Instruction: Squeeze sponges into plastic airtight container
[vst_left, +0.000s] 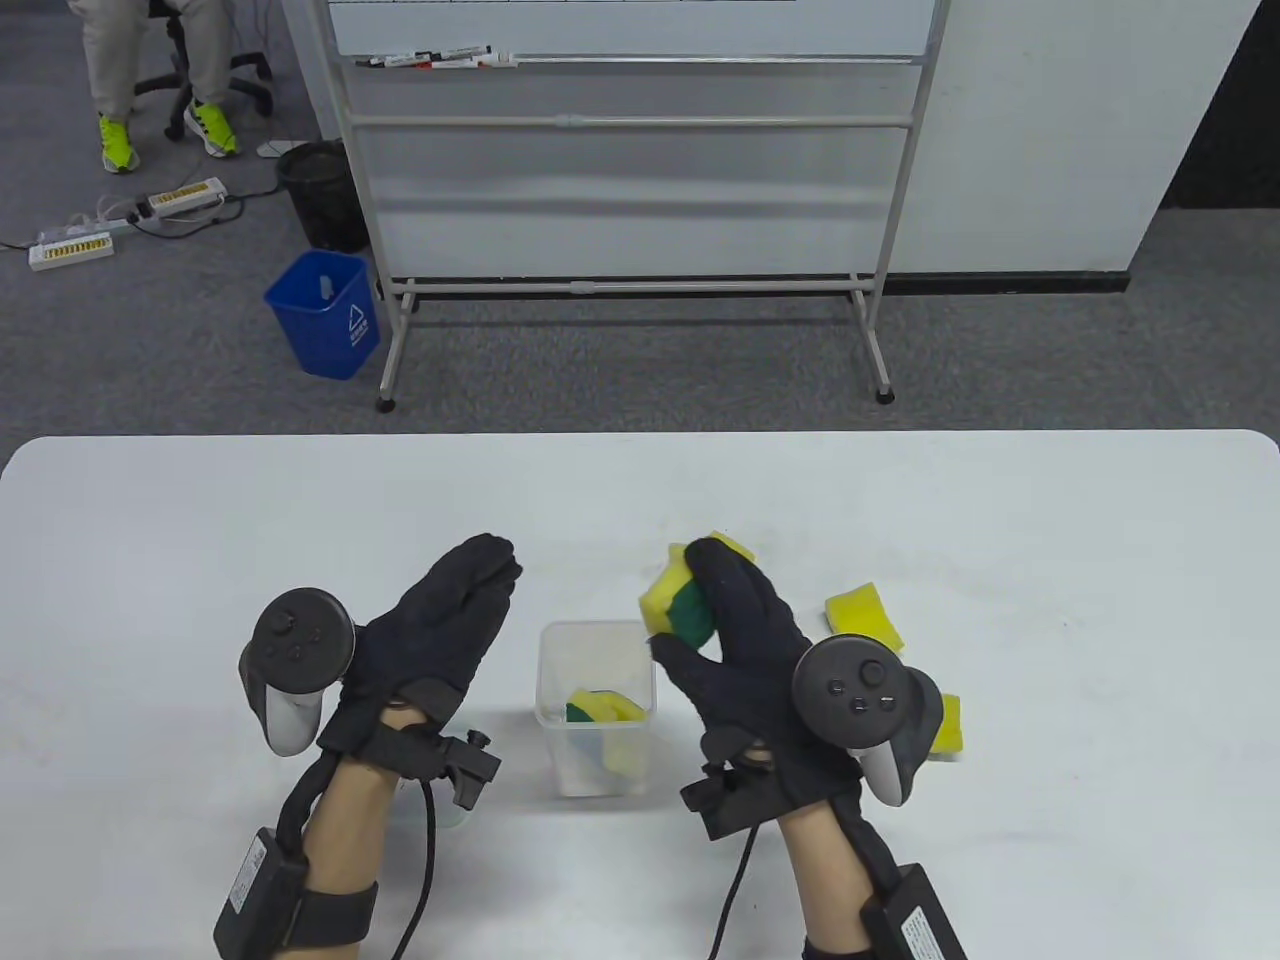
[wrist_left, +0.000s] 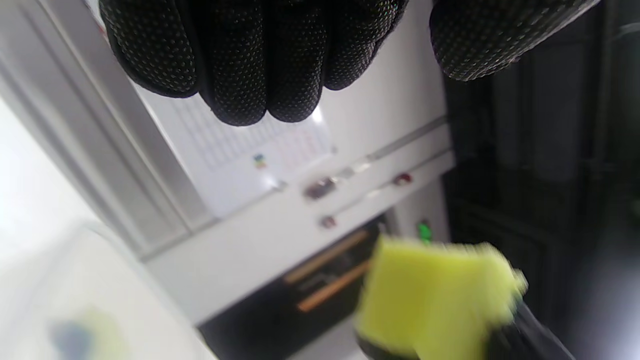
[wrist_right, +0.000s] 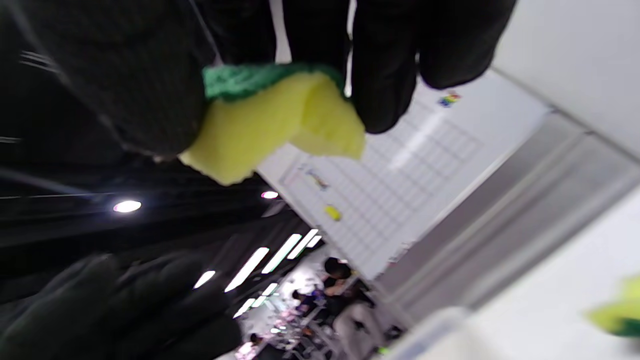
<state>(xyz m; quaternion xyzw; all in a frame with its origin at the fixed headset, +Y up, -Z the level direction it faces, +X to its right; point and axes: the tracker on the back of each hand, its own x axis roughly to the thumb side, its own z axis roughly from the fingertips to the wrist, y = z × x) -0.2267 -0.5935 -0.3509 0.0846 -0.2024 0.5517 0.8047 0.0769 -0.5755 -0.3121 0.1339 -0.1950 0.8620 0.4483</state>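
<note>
Desk (vst_left: 1000, 520): we see a wide white top carrying every task thing, its far edge facing a grey carpeted floor.
Whiteboard (vst_left: 640, 180): it stands on a wheeled frame beyond the desk, markers lying in its tray.
Blue bin (vst_left: 325, 312): it sits on the floor by the whiteboard's left leg, a black wastebasket (vst_left: 322, 195) just behind it.
Left hand (vst_left: 430, 640): we see it raised over the desk to the left of the container, palm turned inward, tracker strapped on its back. Its fingers (wrist_left: 250, 55) are straight and pressed side by side, holding nothing.
Right hand (vst_left: 745, 650): we see it raised just right of the container, above its rim. Its fingers (wrist_right: 390, 60) and thumb curl round the held sponge and squeeze it out of shape.
Container (vst_left: 597, 650): clear plastic, upright and without a lid, it stands on the desk between our two hands.
Held sponge (vst_left: 680, 600): yellow with a green scouring face, it is gripped in the right hand, near the container's upper right corner; the left wrist view shows it blurred.
Sponge inside (vst_left: 603, 708): yellow and green, it lies tilted in the container.
Loose sponges: one (vst_left: 865, 615) lies on the desk right of the right hand; another (vst_left: 948, 725) is partly hidden behind the right tracker.
</note>
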